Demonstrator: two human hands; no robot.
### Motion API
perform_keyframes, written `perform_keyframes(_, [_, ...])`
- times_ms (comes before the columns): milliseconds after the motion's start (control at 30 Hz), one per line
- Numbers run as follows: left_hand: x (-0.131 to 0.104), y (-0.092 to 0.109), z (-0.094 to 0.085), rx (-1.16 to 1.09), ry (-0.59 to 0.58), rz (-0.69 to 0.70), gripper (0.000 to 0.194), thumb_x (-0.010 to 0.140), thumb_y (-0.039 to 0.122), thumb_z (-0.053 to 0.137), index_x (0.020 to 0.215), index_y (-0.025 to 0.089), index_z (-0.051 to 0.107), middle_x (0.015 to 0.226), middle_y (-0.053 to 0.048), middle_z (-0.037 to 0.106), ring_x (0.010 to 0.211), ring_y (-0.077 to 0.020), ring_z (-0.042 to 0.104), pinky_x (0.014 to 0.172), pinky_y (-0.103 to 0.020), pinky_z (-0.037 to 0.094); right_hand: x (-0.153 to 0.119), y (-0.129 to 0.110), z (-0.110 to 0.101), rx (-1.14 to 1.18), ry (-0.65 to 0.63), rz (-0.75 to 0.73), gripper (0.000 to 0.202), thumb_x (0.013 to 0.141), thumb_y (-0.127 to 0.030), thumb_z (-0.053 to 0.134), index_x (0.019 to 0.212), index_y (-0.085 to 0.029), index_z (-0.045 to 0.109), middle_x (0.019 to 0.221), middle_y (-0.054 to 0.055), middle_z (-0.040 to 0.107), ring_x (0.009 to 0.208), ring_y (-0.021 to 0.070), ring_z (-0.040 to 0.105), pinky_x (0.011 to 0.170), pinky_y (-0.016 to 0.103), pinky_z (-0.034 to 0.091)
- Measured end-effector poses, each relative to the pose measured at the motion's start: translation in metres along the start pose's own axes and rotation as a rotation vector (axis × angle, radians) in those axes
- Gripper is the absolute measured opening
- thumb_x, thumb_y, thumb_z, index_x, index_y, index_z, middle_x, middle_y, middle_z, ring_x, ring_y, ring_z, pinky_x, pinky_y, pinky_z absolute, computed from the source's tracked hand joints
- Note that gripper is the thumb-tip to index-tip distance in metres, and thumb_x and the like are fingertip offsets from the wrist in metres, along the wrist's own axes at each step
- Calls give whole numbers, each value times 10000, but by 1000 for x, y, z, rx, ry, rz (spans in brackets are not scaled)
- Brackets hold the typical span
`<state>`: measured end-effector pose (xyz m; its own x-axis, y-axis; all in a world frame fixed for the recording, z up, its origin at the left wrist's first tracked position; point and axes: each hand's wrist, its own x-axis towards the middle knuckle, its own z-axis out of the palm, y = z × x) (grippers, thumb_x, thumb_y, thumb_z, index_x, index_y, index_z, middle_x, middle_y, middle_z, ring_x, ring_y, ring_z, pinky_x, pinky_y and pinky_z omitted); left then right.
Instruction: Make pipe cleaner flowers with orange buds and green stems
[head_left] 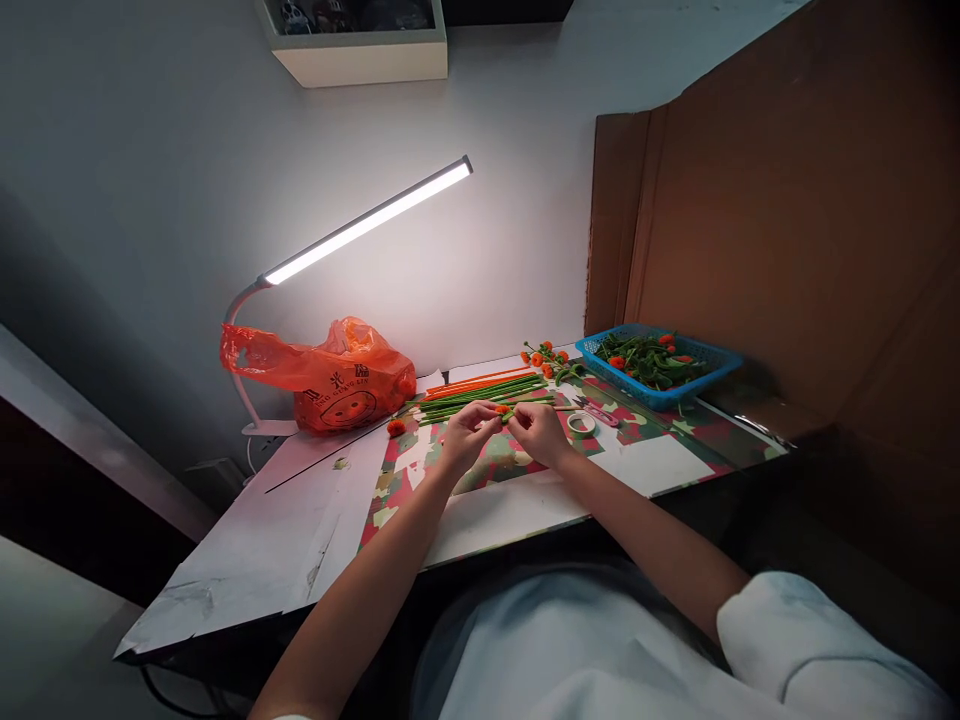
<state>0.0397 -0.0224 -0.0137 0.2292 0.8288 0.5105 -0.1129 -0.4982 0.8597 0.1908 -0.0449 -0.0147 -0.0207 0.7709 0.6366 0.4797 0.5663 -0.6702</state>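
Both hands meet over the patterned sheet on the table. My left hand (466, 436) is closed at the fingertips around a small orange flower (502, 409) with green below its head. My right hand (537, 432) pinches the green part on the flower's other side; its fingers partly hide what they grip. Just behind the hands lies a bundle of green stems (480, 398), with orange sticks (480, 383) beyond it. A roll of pale tape (581, 424) rests right of my right hand, beside pink-handled scissors (600, 414). One loose orange flower head (396, 428) sits to the left.
An orange plastic bag (352, 385) stands at the back left beside a lit desk lamp (367, 222). More orange flowers (547, 358) lie at the back. A blue basket (660, 398) of leaves and flowers is at right, against a cardboard panel (750, 230). A thin dark rod (322, 461) lies left.
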Motion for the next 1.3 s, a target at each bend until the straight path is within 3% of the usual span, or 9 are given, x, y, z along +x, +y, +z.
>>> perform_keyframes(167, [3, 10, -8, 6, -45, -99, 329, 659, 451, 733, 653, 134, 644, 860, -55, 627, 728, -135, 608, 636, -273, 561, 1, -2, -4, 0, -49, -112, 222, 745, -206, 466, 551, -199, 357, 526, -32, 407, 516, 106, 368, 531, 242, 270])
perform_keyframes(367, [5, 19, -24, 199, -276, -327, 349, 646, 452, 748, 625, 128, 622, 592, -12, 596, 540, -104, 570, 535, -218, 490, 1, 3, -3, -46, -285, -258, 200, 730, -161, 458, 553, -193, 373, 548, -33, 394, 544, 107, 350, 549, 239, 257])
perform_keyframes(567, [4, 13, -26, 128, -387, -351, 312, 672, 432, 737, 738, 149, 625, 717, -28, 628, 623, -115, 600, 561, -224, 506, 2, 8, -2, -109, -350, -332, 180, 735, -135, 452, 570, -190, 407, 554, -30, 412, 547, 111, 345, 556, 243, 249])
perform_keyframes(700, [3, 11, -22, 186, -335, -306, 313, 704, 443, 706, 742, 142, 630, 714, -28, 611, 636, -118, 587, 567, -240, 519, 2, 6, -3, -126, -287, -262, 217, 753, -175, 459, 557, -192, 369, 548, -26, 402, 536, 110, 344, 540, 245, 233])
perform_keyframes(867, [4, 6, -8, 128, -111, -220, 344, 660, 447, 736, 736, 135, 609, 716, -12, 587, 639, -110, 566, 575, -267, 552, 3, 1, -2, -46, -120, -86, 239, 763, -218, 478, 553, -194, 366, 524, -33, 397, 506, 105, 353, 516, 247, 241])
perform_keyframes(1033, [2, 1, 0, 54, 70, -189, 403, 649, 503, 724, 725, 134, 581, 754, -15, 584, 666, -119, 591, 580, -279, 571, 3, 0, -4, 117, -90, 46, 260, 816, -302, 460, 583, -193, 422, 530, -32, 419, 514, 111, 394, 519, 240, 296])
perform_keyframes(1300, [-2, 0, 2, 73, 37, -71, 320, 674, 431, 727, 760, 162, 577, 805, -14, 585, 729, -125, 600, 629, -251, 561, 2, 2, -2, -26, -130, -60, 259, 820, -246, 466, 578, -197, 388, 537, -29, 427, 517, 114, 380, 530, 249, 267])
